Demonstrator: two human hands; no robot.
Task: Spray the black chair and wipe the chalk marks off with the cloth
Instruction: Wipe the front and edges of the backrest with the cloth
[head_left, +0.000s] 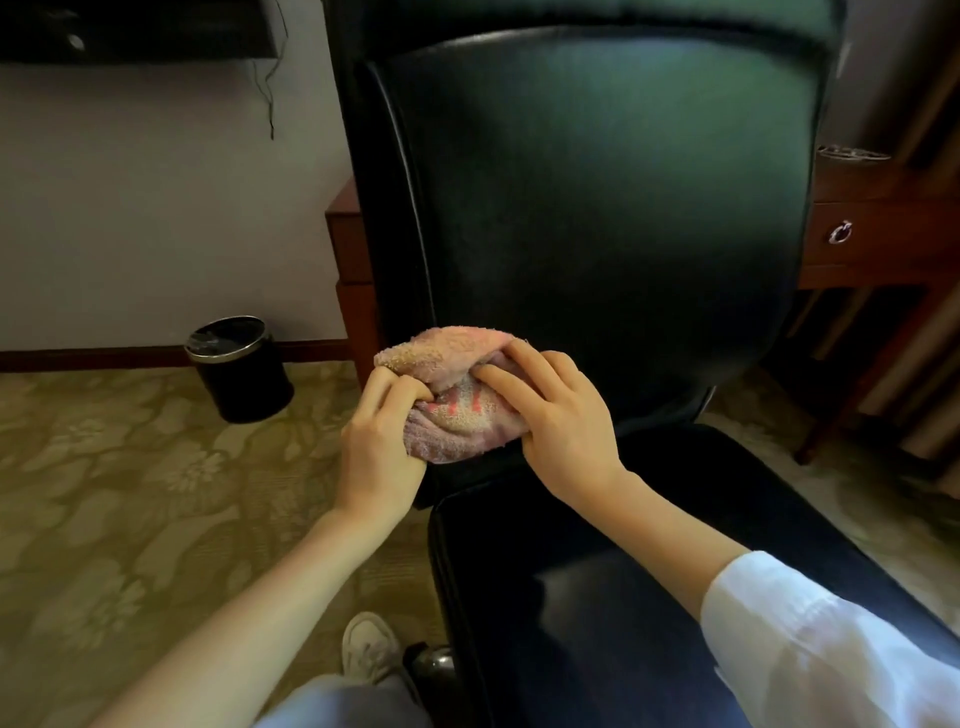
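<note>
The black chair (597, 182) fills the middle of the view, its glossy backrest upright and its seat (571, 571) running toward me. A bunched pink cloth (457, 415) with red stripes is held at the lower left of the backrest. My left hand (379, 441) grips its left side with curled fingers. My right hand (561, 415) holds its right side, fingers curled over the top. I see no chalk marks on the backrest. No spray bottle is in view.
A black waste bin (239, 369) with a metal rim stands on the patterned carpet at left. A wooden desk with a ring-pull drawer (857, 234) sits behind the chair. My white shoe (369, 649) is by the chair's wheel (431, 665).
</note>
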